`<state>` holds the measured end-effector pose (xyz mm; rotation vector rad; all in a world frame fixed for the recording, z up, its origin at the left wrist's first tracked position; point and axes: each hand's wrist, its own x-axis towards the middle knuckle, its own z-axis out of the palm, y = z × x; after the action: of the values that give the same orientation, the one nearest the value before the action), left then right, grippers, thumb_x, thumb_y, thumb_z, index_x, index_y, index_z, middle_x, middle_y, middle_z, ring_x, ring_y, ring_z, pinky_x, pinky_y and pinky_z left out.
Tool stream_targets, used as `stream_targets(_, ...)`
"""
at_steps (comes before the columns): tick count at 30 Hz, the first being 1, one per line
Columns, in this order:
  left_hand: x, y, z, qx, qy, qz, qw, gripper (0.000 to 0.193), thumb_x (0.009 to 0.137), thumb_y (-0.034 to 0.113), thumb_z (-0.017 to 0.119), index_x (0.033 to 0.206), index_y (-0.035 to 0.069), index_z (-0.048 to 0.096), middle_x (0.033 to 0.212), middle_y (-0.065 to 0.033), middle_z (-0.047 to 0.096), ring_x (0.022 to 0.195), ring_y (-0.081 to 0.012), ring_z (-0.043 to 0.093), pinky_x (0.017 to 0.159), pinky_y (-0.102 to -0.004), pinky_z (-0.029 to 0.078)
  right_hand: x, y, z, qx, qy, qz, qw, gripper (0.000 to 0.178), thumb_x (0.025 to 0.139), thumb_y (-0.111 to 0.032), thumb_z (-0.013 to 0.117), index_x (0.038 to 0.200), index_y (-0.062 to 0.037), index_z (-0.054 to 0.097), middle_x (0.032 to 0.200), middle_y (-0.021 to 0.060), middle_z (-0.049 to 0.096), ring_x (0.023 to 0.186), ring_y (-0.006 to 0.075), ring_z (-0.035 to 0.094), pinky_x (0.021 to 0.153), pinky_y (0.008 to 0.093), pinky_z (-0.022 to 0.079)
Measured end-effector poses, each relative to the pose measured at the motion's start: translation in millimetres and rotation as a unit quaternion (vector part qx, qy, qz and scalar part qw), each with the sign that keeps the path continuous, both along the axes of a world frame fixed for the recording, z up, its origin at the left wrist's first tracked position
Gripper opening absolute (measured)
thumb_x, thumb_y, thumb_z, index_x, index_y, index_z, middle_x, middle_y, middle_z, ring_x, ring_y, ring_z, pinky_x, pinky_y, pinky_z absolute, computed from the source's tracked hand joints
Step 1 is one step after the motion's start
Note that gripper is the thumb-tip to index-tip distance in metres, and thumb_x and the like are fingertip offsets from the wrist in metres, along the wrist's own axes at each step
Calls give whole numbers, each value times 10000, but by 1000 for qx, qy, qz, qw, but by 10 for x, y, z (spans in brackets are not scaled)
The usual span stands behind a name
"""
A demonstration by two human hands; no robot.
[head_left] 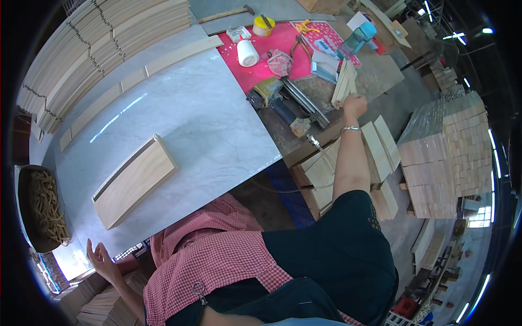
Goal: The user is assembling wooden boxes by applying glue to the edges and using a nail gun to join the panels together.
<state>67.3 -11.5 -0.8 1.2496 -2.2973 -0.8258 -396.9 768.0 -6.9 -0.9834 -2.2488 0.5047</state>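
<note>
My right hand (354,106) reaches out over the workbench at the right, its fingers closed round the near end of a few thin wooden strips (345,82). Down at the lower left, beside the near edge of the pale table, my left hand (102,262) is empty with its fingers apart. A shallow wooden box (136,183) with an open slot along its far side lies on the table, a short way from the left hand. To the left of my right hand rest a nail gun (283,108) with its air hose fitting and the metal rails of its magazine.
Stacked wooden slats (81,54) fill the table's far left. A dark bin of rubber bands (46,209) stands at the left edge. On the pink mat (234,54) are a white glue bottle (247,52), pliers and tape. Wooden panels (375,146) and stacked blocks (446,152) sit right.
</note>
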Motion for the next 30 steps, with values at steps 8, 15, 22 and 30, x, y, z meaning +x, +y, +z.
stream_targets(8,-725,347,632,-256,98,-175,946,419,997,107,615,1414,115,570,1423,-109,596,1299,-266,576,1086,-427,470,629,-1948,794,-150,145,415,886,100,855,-76,645,952,-79,670,746,53,643,631,196,558,604,359,468)
stream_targets(15,-1594,443,847,-54,137,-319,936,368,980,69,624,1345,26,602,1260,-103,633,1104,-221,606,976,-349,498,1380,-3930,1133,-138,111,800,573,99,848,-25,706,900,-50,626,668,1,597,536,130,427,531,279,356)
stream_targets(22,-1175,4,664,171,207,-318,909,281,977,79,624,1236,-27,650,992,-74,663,877,-162,595,853,-278,495,1268,-4348,972,-187,39,817,545,87,860,-29,693,939,-42,659,679,15,622,522,141,438,545,266,391)
stream_targets(30,-1466,-92,591,59,162,-281,944,252,931,185,685,1047,-35,726,933,-56,737,796,-147,621,754,-261,499,954,-4607,827,-147,-8,786,601,144,869,-44,707,1004,1,728,888,29,724,753,117,604,726,244,503)
